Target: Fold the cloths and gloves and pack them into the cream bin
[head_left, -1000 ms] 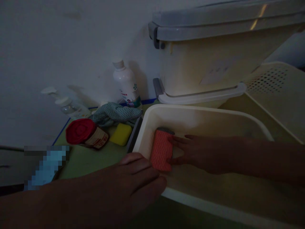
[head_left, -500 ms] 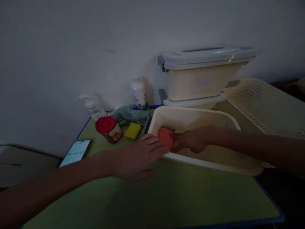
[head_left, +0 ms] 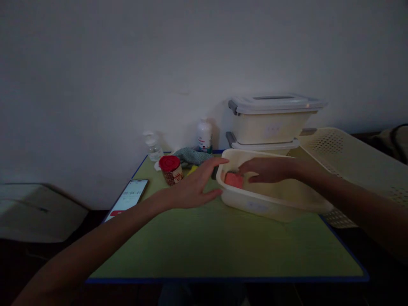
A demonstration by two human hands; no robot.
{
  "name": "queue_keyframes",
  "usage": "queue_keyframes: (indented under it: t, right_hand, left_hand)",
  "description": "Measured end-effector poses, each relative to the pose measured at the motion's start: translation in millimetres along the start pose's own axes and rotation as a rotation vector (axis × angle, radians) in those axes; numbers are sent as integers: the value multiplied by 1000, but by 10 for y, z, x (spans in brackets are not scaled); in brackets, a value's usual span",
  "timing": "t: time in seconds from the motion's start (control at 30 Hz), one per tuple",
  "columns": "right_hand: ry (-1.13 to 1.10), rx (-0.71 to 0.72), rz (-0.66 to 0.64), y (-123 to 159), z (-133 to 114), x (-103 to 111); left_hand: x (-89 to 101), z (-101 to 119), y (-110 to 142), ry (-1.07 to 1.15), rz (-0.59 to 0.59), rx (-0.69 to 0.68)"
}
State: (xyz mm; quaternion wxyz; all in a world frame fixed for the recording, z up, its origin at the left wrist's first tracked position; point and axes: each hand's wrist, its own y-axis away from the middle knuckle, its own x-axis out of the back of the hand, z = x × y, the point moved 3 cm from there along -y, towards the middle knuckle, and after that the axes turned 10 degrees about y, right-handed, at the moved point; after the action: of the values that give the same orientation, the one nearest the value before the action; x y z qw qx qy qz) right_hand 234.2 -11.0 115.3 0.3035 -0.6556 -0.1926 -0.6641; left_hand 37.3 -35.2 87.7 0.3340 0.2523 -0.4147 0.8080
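A red sponge (head_left: 234,180) with a dark mesh edge lies inside the left end of a cream plastic bin (head_left: 255,205). My right hand (head_left: 266,169) reaches into the bin just right of the sponge, thumb and fingers apart, holding nothing. At the bin's left end, my left hand (head_left: 196,187) is spread, its index fingertip overlapping the rim; whether it touches cannot be made out. Behind that hand, a yellow sponge (head_left: 192,170) is mostly hidden. A jar with a red lid (head_left: 170,162) stands left of it, with a grey-blue cloth (head_left: 193,156) behind.
A white bottle (head_left: 204,136) and a clear pump bottle (head_left: 153,148) stand by the wall. Lidded storage boxes (head_left: 270,126) are stacked behind the bin. A perforated basket (head_left: 353,163) is at right, a phone (head_left: 131,195) at left on the green table (head_left: 219,250).
My right hand has let go of the red sponge and drawn slightly away. My left hand has opened wider and shifted off the bin's near-left corner. The view has shifted, showing more table.
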Motion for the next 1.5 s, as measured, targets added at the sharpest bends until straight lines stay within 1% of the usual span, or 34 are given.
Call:
queue_keyframes:
  t: [0.03, 0.07, 0.1, 0.17, 0.23, 0.3, 0.37, 0.43, 0.47, 0.53, 0.6, 0.67, 0.7, 0.73, 0.83, 0.93, 1.1, 1.27, 1.5]
  right_hand:
    - [44, 11, -44, 4, -47, 67]
    - [95, -5, -46, 3, -106, 141]
    - [134, -30, -5, -3, -185, 214]
    - [131, -55, 129, -28, -409, 311]
    - [51, -67, 221, -65, -681, 270]
    - [-9, -43, 264, -113, -955, 80]
    - [-52, -16, 216, -176, -1176, -239]
    - [-141, -18, 145, -253, -1306, -599]
    - [-194, -53, 131, -296, -1328, -763]
    - [-212, -101, 121, -389, -1325, -1036]
    - [-216, -145, 114, -479, -1276, -1227]
    - [-212, -174, 105, -551, -1215, -1347]
    - [-210, -179, 99, -576, -1190, -1388]
    - [-209, -176, 93, -595, -1170, -1418]
    - [-204, -149, 71, -612, -1141, -1475]
    - [-192, -141, 60, -603, -1125, -1507]
    - [-165, -199, 67, -603, -1104, -1553]
    - [-153, -289, 83, -591, -1090, -1596]
    - [-191, -366, 161, -559, -1040, -1627]
  left_hand:
    - [66, -5, 45, 4, 71, 18]
    - [126, -18, 97, 12, 141, 31]
    - [178, -42, 153, 24, 206, 42]
    - [251, -121, 276, 52, 326, 71]
    - [280, -233, 407, 80, 440, 102]
    - [265, -366, 535, 97, 545, 137]
    - [217, -503, 652, 91, 647, 161]
    - [158, -632, 764, 50, 763, 175]
    - [130, -691, 822, 16, 832, 186]
    - [83, -809, 939, -30, 968, 227]
    - [55, -938, 1063, -20, 1114, 328]
    - [39, -1077, 1165, 30, 1204, 435]
    - [34, -1149, 1197, 64, 1212, 473]
    - [31, -1218, 1215, 99, 1196, 494]
    - [20, -1408, 1218, 220, 1106, 530]
    - [-12, -1515, 1186, 332, 1012, 534]
    - [-119, -1497, 1154, 455, 896, 512]
    - [-181, -1461, 1157, 483, 816, 504]
    - [-166, -1471, 1194, 495, 732, 600]
